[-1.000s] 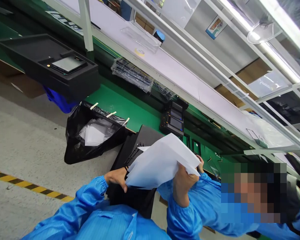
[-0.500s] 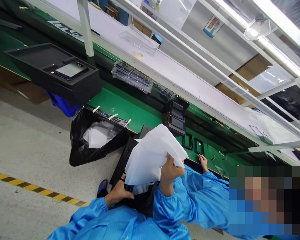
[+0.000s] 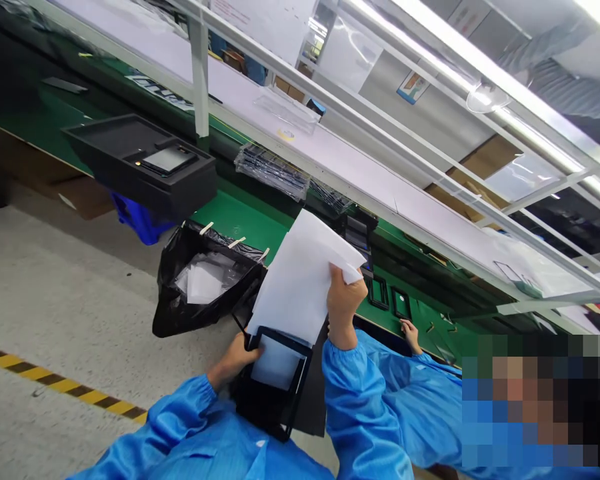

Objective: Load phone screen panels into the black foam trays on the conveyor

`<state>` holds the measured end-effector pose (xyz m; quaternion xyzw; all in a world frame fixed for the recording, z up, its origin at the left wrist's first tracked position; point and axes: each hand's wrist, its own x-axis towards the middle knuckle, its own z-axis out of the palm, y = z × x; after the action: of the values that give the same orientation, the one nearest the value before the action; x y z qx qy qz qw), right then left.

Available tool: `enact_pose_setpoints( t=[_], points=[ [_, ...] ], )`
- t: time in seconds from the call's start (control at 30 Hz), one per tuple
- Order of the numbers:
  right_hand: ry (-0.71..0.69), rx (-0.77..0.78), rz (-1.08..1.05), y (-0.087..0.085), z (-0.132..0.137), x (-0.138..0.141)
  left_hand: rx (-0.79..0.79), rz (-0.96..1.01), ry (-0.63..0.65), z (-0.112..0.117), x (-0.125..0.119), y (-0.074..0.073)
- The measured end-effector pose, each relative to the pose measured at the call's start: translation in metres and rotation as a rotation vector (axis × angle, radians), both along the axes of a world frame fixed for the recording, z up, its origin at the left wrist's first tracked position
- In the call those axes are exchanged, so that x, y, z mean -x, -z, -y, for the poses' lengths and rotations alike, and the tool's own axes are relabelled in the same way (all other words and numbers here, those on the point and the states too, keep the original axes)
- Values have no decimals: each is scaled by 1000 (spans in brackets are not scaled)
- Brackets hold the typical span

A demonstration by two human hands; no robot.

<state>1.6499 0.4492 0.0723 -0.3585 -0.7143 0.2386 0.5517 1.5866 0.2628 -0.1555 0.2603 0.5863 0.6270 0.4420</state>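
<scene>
My right hand (image 3: 347,297) is closed on a sheaf of thin white sheets (image 3: 300,280), gripping their upper right corner. The sheets stand raised, fanned slightly, above my lap. My left hand (image 3: 236,360) holds the left side of a black rectangular frame (image 3: 284,339), its thumb over the edge. The lower ends of the sheets meet the frame's top edge; whether they go behind it I cannot tell. A pale panel (image 3: 277,363) shows inside the frame's opening. Dark material lies beneath the frame, its kind unclear.
A black plastic bag (image 3: 180,317) with white scraps is taped to the green bench (image 3: 250,217). Left of it sits a black foam tray (image 3: 190,183) with a device. Black frames (image 3: 401,303) lie near a co-worker's hand (image 3: 411,335) at right. Wrapped parts (image 3: 273,172) are stacked behind.
My right hand has lifted the white sheets higher, uncovering the black frame in my left hand. The whole view has shifted slightly.
</scene>
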Motion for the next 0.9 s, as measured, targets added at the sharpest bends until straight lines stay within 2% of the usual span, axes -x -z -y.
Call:
enact_pose_setpoints(
  t=[0.13, 0.23, 0.3, 0.43, 0.53, 0.6, 0.67, 0.8, 0.9],
  points=[
    [-117, -45, 51, -10, 12, 26, 58, -7, -119, 27, 14, -8],
    [-212, -64, 83, -10, 33, 50, 64, 37, -237, 49, 23, -8],
    [-246, -60, 64, -12, 48, 68, 26, 70, -271, 63, 34, -6],
    [-228, -59, 40, -22, 66, 108, -23, 39, -236, 77, 73, -4],
    [-215, -55, 49, -22, 63, 145, -6, -27, -194, 77, 118, -6],
    [-180, -49, 39, -10, 52, 175, -13, -80, -134, 75, 155, -4],
    [-129, -14, 28, 13, 37, 204, 10, -136, -78, 73, 195, 4],
    [49, 166, 12, 68, 13, 245, 153, -273, 21, 84, 271, 37],
    [123, 203, 25, 92, 12, 254, 241, -298, 101, 104, 314, 60]
  ],
)
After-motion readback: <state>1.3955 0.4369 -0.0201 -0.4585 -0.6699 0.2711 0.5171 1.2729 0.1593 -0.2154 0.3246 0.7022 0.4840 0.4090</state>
